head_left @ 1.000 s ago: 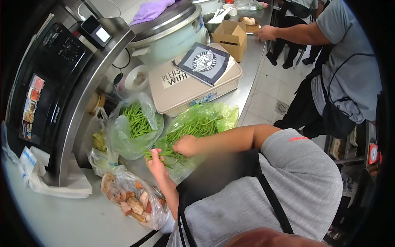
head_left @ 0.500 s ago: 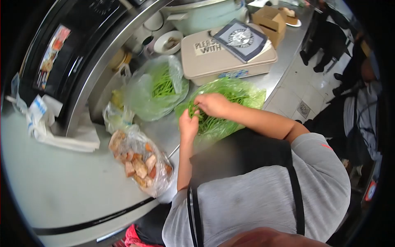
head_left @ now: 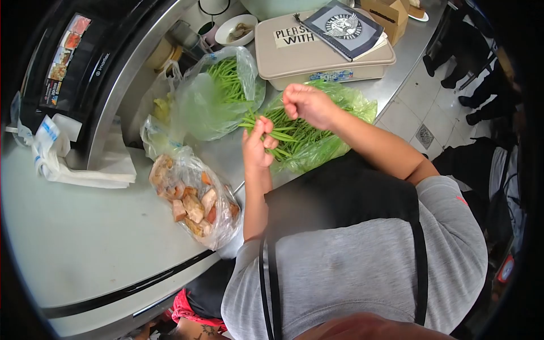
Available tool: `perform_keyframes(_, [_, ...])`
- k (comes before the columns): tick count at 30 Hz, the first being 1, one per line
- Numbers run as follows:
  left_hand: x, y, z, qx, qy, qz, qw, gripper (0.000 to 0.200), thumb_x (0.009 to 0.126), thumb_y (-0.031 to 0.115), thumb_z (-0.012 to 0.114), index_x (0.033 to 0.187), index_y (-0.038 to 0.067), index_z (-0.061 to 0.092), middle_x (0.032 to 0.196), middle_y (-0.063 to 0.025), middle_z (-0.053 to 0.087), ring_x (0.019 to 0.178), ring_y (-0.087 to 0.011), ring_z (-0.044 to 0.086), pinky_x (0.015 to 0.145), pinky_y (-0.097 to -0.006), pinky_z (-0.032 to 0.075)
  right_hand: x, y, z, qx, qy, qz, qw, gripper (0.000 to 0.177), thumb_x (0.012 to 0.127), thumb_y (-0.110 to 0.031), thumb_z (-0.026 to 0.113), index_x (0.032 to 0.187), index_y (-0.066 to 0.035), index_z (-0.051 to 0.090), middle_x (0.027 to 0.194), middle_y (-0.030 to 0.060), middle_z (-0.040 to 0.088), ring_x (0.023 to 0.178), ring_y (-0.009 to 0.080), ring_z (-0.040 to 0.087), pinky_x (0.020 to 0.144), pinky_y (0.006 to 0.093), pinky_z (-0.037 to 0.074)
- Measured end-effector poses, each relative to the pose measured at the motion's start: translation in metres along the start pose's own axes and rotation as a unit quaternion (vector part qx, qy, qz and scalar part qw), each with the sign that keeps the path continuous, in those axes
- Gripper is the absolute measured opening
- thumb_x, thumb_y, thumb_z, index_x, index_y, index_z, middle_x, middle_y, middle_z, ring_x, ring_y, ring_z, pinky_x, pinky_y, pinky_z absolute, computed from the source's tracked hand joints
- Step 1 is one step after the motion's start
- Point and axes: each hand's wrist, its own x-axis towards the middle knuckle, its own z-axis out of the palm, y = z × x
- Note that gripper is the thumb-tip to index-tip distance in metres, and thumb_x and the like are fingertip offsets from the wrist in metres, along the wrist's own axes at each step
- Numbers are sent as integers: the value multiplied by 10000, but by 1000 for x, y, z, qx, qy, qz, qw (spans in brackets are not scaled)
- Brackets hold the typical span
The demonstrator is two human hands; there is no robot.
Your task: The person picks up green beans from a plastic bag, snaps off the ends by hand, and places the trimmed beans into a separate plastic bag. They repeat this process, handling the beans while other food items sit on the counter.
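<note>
My left hand is closed around a small bunch of green beans, whose ends stick out past the fingers to both sides. To its right and slightly higher, my right hand is raised with curled fingers. Whatever it may hold is hidden. Below both hands lies an opened green plastic bag with a heap of loose green beans on it. A clear plastic bag with more green beans stands beyond my left hand.
A beige lidded box with a dark notebook on top stands behind the beans. At left sit a bag of chunky brown-orange pieces, white paper and a black appliance. A white bowl and cardboard box are farther back.
My hands were together over the beans and are now apart. The right hand has lifted away to the right, while the left keeps its beans. The camera view has shifted slightly.
</note>
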Motion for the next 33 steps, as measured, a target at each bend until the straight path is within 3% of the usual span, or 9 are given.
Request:
perform_keyframes(5, [3,12,-13,-79,-39,14,996,103,837,187,452,847,86,473,668,-6,446,417,-52,340,367,-178,270,-2,4,-18,-474,-27,79,876,266,852,-253,422,829,-14,535,689,37,539,640,102,508,606,236,429])
perform_keyframes(9, [8,14,-11,-55,-17,31,998,100,832,179,461,847,81,470,668,-7,445,420,-50,337,369,-178,270,-3,20,-13,-401,-54,57,913,229,813,-246,470,756,-34,536,623,26,530,558,101,495,545,246,421])
perform_keyframes(18, [38,11,33,323,27,105,940,95,777,64,520,844,52,454,730,-38,528,453,-40,401,381,-168,314,2,25,-23,-720,71,-5,690,167,700,-195,454,691,-48,532,665,163,548,636,346,523,577,410,429])
perform_keyframes(21, [78,49,39,332,63,269,902,96,775,72,519,851,40,471,714,-42,541,461,-31,410,394,-159,315,0,34,-51,-732,62,45,677,194,708,-223,433,702,-61,539,664,154,554,641,335,536,580,427,426])
perform_keyframes(23, [116,73,19,454,82,375,804,124,768,105,531,851,28,480,687,-49,535,506,-72,457,443,-207,369,-1,36,-62,-739,62,62,668,197,708,-231,432,705,-68,542,667,150,557,640,334,538,582,432,425])
perform_keyframes(26, [152,90,-17,655,86,382,647,191,755,160,543,865,15,482,695,-91,548,588,-191,528,538,-287,416,-2,37,-66,-745,64,64,661,196,706,-236,434,708,-76,547,671,145,562,640,332,539,584,433,427])
perform_keyframes(27, [157,96,-29,753,92,297,579,204,740,166,524,865,12,480,760,-145,559,720,-315,547,644,-364,426,-2,37,-66,-750,61,65,656,195,706,-237,434,706,-78,548,673,143,563,640,332,539,584,432,428])
perform_keyframes(30, [159,107,-68,873,114,206,427,149,741,108,474,860,20,488,843,-184,553,778,-367,527,677,-397,427,-2,38,-66,-762,54,54,643,187,700,-233,435,699,-88,553,673,137,566,637,326,543,581,431,431])
perform_keyframes(33, [157,123,-83,886,166,132,412,141,733,55,431,857,27,492,865,-197,543,821,-362,528,707,-422,425,-1,40,-67,-767,54,46,637,181,694,-229,436,693,-90,552,663,134,565,629,323,544,575,432,432])
